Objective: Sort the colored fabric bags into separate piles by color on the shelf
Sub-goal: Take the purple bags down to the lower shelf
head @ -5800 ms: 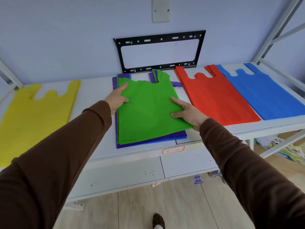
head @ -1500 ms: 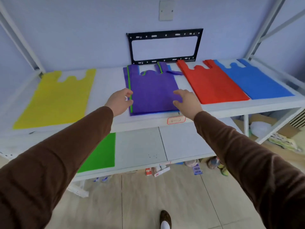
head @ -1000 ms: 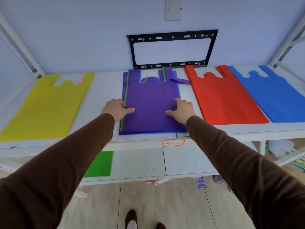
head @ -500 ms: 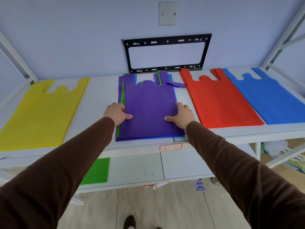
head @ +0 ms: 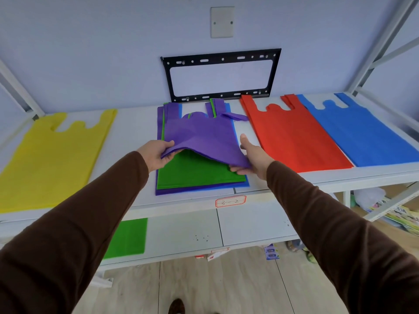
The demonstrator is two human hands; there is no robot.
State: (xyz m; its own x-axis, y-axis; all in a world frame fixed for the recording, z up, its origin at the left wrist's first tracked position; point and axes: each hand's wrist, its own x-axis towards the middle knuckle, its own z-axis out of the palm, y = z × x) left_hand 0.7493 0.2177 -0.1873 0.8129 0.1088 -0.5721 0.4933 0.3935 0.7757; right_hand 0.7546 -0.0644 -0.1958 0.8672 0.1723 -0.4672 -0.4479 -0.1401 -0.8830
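On the upper shelf (head: 136, 123), at the far left, a yellow bag (head: 54, 159) lies flat with its handles toward the wall. Below it, on the lower shelf (head: 249, 225), a green bag (head: 127, 237) lies flat, partly hidden by the left sleeve. Near the middle of the upper shelf sits a mixed stack (head: 201, 177) with green, purple and blue edges showing one under another at its front. The left hand (head: 156, 154) pinches the near left corner of the top purple bag (head: 204, 134), thumb on top and fingers curled beneath, and holds that corner up off the stack. The right hand (head: 251, 157) grips the near right corner of the same bag, fingers curled under the fabric and thumb raised along its right edge. The bag's near half arches clear of the stack, while its handles still rest at the back, by the black wall bracket (head: 221, 75). Under the raised fabric a green bag (head: 195, 171) is the next layer. A white label (head: 230, 201) with a red border is stuck on the shelf's front edge just below the stack. To the right a red bag (head: 292, 134) lies flat, and beside it, touching or slightly overlapping its right edge, a blue bag (head: 362, 132) reaches the shelf's right end.
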